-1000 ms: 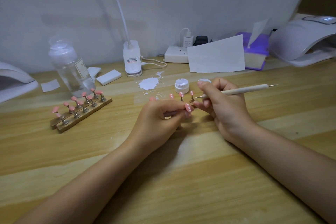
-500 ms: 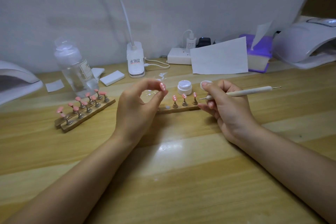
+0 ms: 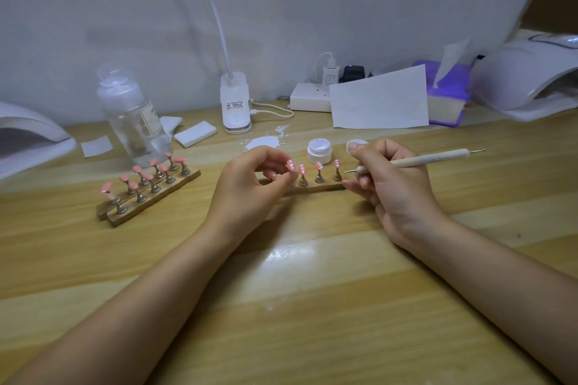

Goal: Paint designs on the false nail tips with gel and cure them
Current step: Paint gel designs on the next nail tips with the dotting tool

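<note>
Mid-table (image 3: 312, 306), toward the back edge: left hand (image 3: 247, 187) pinches a pink nail tip (image 3: 291, 164) at the wooden strip's (image 3: 316, 188) left end. Right hand (image 3: 394, 184) grips the dotting tool (image 3: 428, 159) beside it. Gel jar (image 3: 319, 151) just behind.

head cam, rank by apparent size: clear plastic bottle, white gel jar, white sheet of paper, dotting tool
1. White sheet of paper, leaning at the back.
2. Clear plastic bottle; paper's lead is modest and it stands farther back, so unsure.
3. White-handled dotting tool, long but thin.
4. Small round white gel jar.
</note>
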Demonstrator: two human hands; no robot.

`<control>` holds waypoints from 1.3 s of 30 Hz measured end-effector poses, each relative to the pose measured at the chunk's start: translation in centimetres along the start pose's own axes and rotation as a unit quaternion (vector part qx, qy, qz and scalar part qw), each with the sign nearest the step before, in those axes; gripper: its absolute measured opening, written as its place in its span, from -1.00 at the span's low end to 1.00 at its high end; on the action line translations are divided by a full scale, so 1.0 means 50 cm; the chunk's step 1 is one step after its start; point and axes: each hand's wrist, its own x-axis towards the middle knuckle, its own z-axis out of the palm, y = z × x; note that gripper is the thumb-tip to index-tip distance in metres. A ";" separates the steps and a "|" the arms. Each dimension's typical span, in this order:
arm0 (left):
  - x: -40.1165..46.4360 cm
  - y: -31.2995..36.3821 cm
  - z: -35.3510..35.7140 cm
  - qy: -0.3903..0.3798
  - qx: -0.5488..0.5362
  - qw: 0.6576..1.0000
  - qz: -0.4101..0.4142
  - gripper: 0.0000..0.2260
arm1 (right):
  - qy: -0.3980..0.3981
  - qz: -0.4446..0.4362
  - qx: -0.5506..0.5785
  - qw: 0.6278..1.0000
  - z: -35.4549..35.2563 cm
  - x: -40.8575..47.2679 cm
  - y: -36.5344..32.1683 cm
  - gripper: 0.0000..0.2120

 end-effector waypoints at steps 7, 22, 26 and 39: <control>-0.002 -0.010 0.001 -0.011 0.044 0.999 -0.003 -0.73 | -0.002 0.002 -0.006 1.000 0.001 0.000 0.000 -0.61; -0.016 -0.002 -0.040 -0.002 0.160 0.986 -0.050 -0.83 | 0.005 0.004 -0.005 1.000 0.001 0.001 0.001 -0.58; -0.019 0.003 -0.040 -0.007 0.168 0.986 -0.016 -0.75 | 0.004 0.000 -0.004 1.000 0.001 0.000 0.001 -0.59; -0.026 0.046 -0.024 0.059 -0.040 0.989 0.131 -0.95 | 0.011 -0.055 -0.072 0.996 0.001 -0.009 -0.004 -0.70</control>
